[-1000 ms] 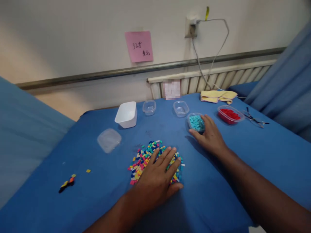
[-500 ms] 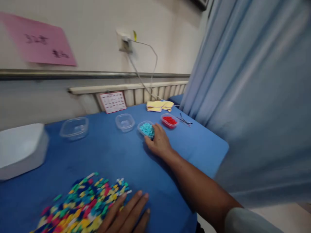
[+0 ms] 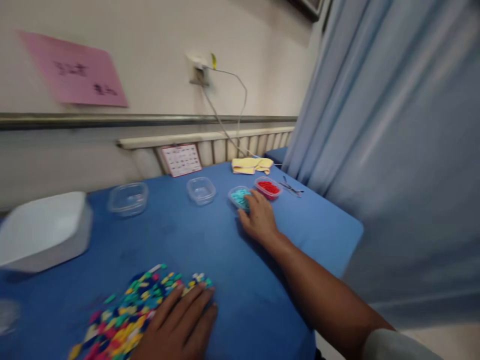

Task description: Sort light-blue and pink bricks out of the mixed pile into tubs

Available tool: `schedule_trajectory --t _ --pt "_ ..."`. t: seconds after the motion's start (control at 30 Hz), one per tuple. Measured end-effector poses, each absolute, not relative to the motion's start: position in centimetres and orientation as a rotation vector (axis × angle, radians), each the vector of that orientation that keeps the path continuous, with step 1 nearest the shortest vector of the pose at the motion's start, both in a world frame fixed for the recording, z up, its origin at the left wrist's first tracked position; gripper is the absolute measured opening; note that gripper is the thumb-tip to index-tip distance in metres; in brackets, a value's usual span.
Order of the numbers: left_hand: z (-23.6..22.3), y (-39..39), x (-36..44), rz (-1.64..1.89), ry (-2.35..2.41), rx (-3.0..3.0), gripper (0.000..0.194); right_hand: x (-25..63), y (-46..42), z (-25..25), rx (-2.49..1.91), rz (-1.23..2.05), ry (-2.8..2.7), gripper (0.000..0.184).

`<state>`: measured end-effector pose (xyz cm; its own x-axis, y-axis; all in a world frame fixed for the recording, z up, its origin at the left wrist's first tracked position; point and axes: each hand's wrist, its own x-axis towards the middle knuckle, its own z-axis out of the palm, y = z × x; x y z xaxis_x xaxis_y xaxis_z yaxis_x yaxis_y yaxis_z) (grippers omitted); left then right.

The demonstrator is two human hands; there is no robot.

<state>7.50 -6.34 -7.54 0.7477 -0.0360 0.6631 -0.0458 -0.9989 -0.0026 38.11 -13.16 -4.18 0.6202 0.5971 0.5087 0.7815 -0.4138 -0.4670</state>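
My left hand point(image 3: 176, 325) lies flat, fingers stretched out, on the near right edge of a heap of small multicoloured pieces point(image 3: 131, 310) on the blue table point(image 3: 210, 250). My right hand point(image 3: 258, 217) rests on the table farther off, its fingers touching the near side of a clear tub of turquoise pieces point(image 3: 238, 196). The fingers are loosely extended and hold nothing I can see. Just right of that tub stands a clear tub of red pieces point(image 3: 267, 187).
A white bowl point(image 3: 43, 230) sits at the left. Two empty clear tubs point(image 3: 128, 198) point(image 3: 201, 190) stand at the back. A yellow cloth point(image 3: 251, 165), glasses point(image 3: 291, 188), a card point(image 3: 181, 160) and a radiator are by the wall. Blue curtain point(image 3: 393, 150) hangs at right.
My view has swung right and then back a little to the left. Both hands stay where they were: left on the heap, right at the turquoise tub.
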Motion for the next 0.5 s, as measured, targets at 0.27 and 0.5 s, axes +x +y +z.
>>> schedule_trajectory --t 0.27,0.5 --pt "-7.1 -7.4 6.5 0.997 0.011 2.968 0.029 39.7 -13.5 -5.7 -2.109 -0.403 -1.074 0.039" --pt "-7.2 -7.3 6.8 1.057 -0.008 2.932 0.034 39.9 -14.4 -4.9 -2.102 -0.485 -1.164 0.026"
